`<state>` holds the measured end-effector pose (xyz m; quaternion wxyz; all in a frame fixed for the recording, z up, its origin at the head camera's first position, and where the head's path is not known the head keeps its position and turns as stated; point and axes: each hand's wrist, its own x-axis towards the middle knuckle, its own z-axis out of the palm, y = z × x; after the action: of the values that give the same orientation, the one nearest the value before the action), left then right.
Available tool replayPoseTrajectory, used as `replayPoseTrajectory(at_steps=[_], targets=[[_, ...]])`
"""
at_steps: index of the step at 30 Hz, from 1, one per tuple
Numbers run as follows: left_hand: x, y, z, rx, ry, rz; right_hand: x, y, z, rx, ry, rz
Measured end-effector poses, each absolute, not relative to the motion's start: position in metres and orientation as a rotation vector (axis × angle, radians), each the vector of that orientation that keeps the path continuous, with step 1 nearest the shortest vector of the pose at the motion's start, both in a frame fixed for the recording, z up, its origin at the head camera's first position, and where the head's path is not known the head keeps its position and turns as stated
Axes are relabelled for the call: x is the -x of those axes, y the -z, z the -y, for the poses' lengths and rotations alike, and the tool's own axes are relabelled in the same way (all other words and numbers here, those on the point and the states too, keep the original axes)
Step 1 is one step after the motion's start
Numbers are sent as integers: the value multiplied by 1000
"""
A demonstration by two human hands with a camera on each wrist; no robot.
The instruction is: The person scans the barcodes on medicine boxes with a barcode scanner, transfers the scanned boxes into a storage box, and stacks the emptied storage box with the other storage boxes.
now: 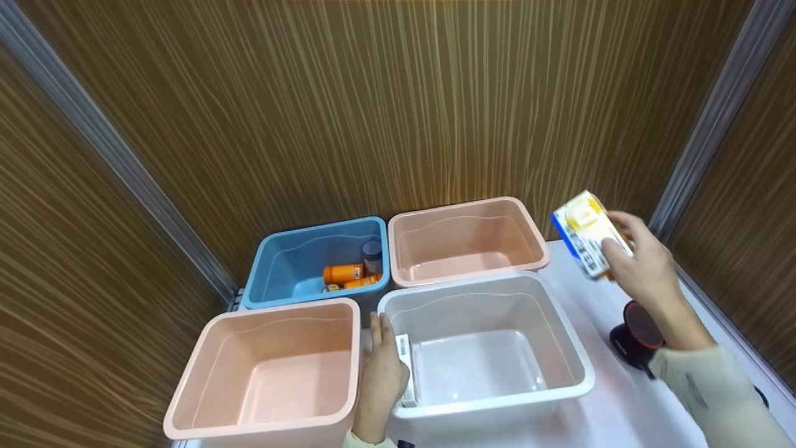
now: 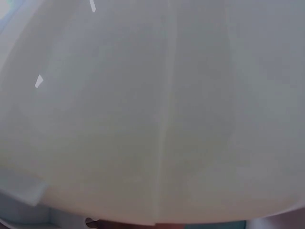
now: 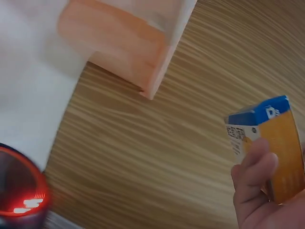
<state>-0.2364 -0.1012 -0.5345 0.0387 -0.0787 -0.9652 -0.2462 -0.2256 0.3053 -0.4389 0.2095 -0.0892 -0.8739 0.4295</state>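
Observation:
My right hand (image 1: 643,264) holds a small carton (image 1: 587,233) up above the right side of the table, thumb on its printed white face. In the right wrist view, the carton (image 3: 279,148) shows an orange side and a blue end, with curled fingers (image 3: 255,174) against it. My left hand (image 1: 382,376) rests at the left rim of a white bin (image 1: 485,407), its fingers extended. Just inside that rim stands a white box (image 1: 406,364), partly covered by the hand. A pale, blurred surface fills most of the left wrist view.
A pink bin (image 1: 261,432) stands at front left, another pink bin (image 1: 469,205) at back right. The blue bin (image 1: 311,231) contains orange bottles (image 1: 343,274) and a grey-lidded container (image 1: 372,252). A black device (image 1: 634,339) with a red ring sits below the right hand. Wood-patterned panels enclose the table.

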Motion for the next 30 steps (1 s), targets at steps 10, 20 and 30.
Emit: replayPoseTrajectory(at_steps=[10, 20, 30], targets=[[237, 535, 96, 271, 728, 2958, 295, 415, -284, 192, -979, 2568], [236, 534, 96, 275, 811, 2926, 350, 404, -266, 142, -900, 2675], [235, 534, 93, 257, 825, 2949, 388, 427, -246, 212, -1064, 2741]])
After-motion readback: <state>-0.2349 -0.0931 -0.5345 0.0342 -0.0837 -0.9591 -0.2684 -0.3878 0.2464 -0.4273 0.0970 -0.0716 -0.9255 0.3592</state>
